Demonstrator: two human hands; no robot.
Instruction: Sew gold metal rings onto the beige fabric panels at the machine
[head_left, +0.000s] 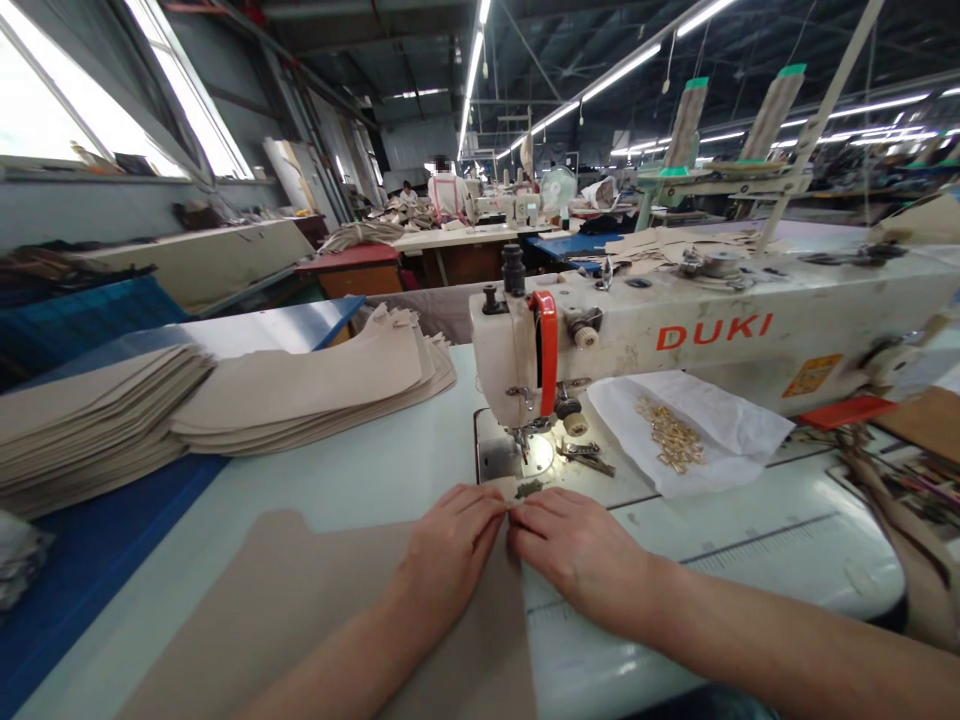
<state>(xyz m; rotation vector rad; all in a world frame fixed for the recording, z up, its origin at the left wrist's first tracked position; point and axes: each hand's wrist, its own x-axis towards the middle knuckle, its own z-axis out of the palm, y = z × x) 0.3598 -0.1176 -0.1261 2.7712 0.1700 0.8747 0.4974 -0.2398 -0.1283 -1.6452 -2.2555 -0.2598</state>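
A large beige fabric panel (322, 590) lies flat on the pale sewing table, its far right corner reaching up to the fingers. My left hand (454, 545) rests on this panel, thumb and fingers closed at that corner. Fingertip to fingertip with it, my right hand (574, 545) pinches at the same edge; the exact grip is hidden. A small light piece of fabric (505, 487) pokes out beyond the fingertips. Just past them are the needle and presser foot (526, 445) of the white sewing machine (622, 320), over its metal plate.
Gold-coloured metal rings or buckles (673, 435) lie on a white sheet (720, 430) right of the needle. Small metal scissors-like snips (589, 458) lie beside the plate. Stacks of beige cut panels (315, 385) fill the left side. Thread cones (686, 125) stand behind.
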